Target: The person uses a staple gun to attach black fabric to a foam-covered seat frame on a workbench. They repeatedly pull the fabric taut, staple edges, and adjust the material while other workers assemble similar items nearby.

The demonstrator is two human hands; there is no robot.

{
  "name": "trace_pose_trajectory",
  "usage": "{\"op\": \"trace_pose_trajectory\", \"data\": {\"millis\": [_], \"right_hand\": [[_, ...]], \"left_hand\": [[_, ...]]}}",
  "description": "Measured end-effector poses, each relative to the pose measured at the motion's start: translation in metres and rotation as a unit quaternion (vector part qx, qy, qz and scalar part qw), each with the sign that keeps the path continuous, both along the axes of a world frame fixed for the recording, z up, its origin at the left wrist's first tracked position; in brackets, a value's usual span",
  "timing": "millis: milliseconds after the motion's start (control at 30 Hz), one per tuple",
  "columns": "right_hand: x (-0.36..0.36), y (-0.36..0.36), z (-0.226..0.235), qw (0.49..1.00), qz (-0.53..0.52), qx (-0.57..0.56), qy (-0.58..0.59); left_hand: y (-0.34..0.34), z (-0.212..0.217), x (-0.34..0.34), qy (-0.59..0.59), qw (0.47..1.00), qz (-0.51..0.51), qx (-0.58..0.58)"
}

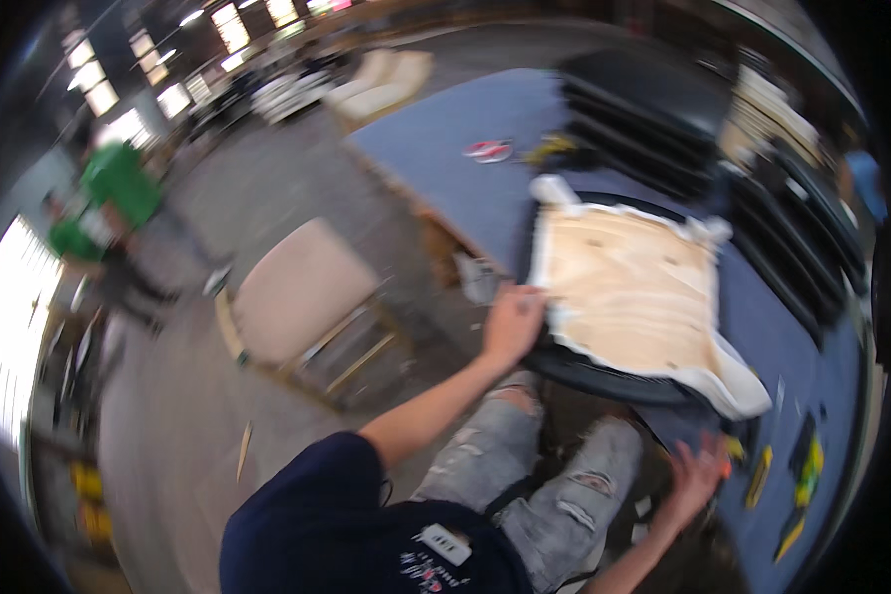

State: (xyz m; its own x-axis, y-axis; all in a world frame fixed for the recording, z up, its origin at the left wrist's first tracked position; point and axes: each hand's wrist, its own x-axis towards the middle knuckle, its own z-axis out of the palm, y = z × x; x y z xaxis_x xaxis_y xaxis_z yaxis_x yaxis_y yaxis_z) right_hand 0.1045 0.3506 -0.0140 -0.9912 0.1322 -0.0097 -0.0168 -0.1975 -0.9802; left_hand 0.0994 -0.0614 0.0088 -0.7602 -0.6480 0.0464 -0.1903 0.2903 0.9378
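An upturned seat panel [629,292], bare plywood with white fabric wrapped over its edges, lies on a black round base [604,374] on a blue-covered table [445,134]. My left hand [513,322] grips the panel's near left corner, arm stretched out. My right hand [696,477] hovers with fingers spread at the table's near edge, next to a small orange object [729,451]; motion blur hides any contact. My knees in torn grey jeans [525,465] are below the table edge.
A beige padded chair [302,287] on a metal frame stands on the floor to the left. Stacks of black panels [653,119] line the table's far side. Yellow-and-black tools [807,470] lie at the right. A person in green [119,188] is far left.
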Motion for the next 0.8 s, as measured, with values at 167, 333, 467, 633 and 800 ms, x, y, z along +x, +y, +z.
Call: {"op": "trace_pose_trajectory", "data": {"millis": [167, 333, 467, 633, 800], "right_hand": [[-0.06, 0.03, 0.048, 0.995, -0.051, 0.079, -0.029], [-0.131, 0.037, 0.031, 0.968, -0.084, 0.23, -0.056], [-0.182, 0.075, -0.002, 0.967, -0.022, 0.249, -0.055], [-0.112, 0.071, -0.06, 0.952, 0.075, 0.278, 0.106], [0.031, 0.027, -0.029, 0.984, 0.118, 0.127, 0.034]], "left_hand": [[0.028, -0.025, 0.008, 0.187, 0.968, 0.018, -0.166], [0.025, -0.031, 0.006, 0.233, 0.965, 0.047, -0.113], [0.014, -0.022, -0.008, 0.198, 0.973, 0.035, -0.117], [-0.035, 0.029, -0.004, 0.037, 0.998, 0.035, -0.025], [-0.049, -0.015, -0.041, 0.175, 0.919, 0.08, -0.344]]}}
